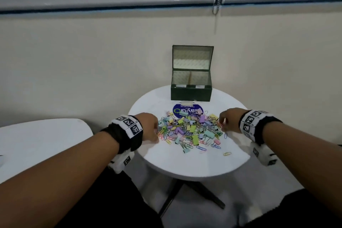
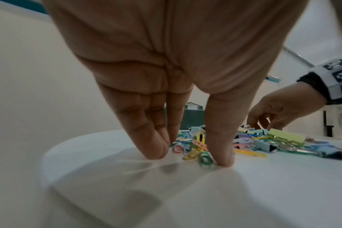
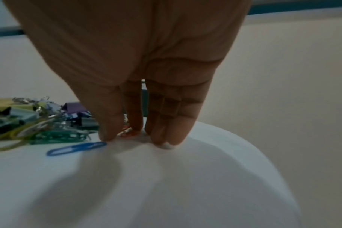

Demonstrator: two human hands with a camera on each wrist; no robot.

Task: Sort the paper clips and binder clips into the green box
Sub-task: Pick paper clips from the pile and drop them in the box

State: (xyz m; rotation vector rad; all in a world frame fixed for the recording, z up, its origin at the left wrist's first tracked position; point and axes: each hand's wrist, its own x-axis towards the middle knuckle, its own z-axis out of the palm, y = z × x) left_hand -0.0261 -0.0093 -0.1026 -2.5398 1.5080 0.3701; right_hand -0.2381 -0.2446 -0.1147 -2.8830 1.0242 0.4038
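**Operator:** I read the heap of clips at the middle of the round white table; paper clips and binder clips lie mixed in it, in pastel colours; a few loose paper clips lie apart on the near side, one yellow paper clip farthest out.

**Checker:** Position of the box?

**Operator:** The green box stands at the far edge of the table, against the wall; its lid is upright and open; a divider splits the inside into two compartments; I see nothing in either, though the view into them is shallow; a blue round sticker lies between box and heap, partly covered by clips.

**Checker:** Hands?

**Operator:** The left hand is at the left edge of the heap; in the left wrist view its fingers point straight down, tips on the table, with thumb and fingers apart and paper clips lying between them; the right hand is at the right edge; in the right wrist view its fingertips touch the table, and a red paper clip sits between thumb and fingers; whether it is pinched I cannot tell; a blue paper clip lies just beside the thumb.

**Checker:** Surroundings?

**Operator:** A second white table stands to the left.
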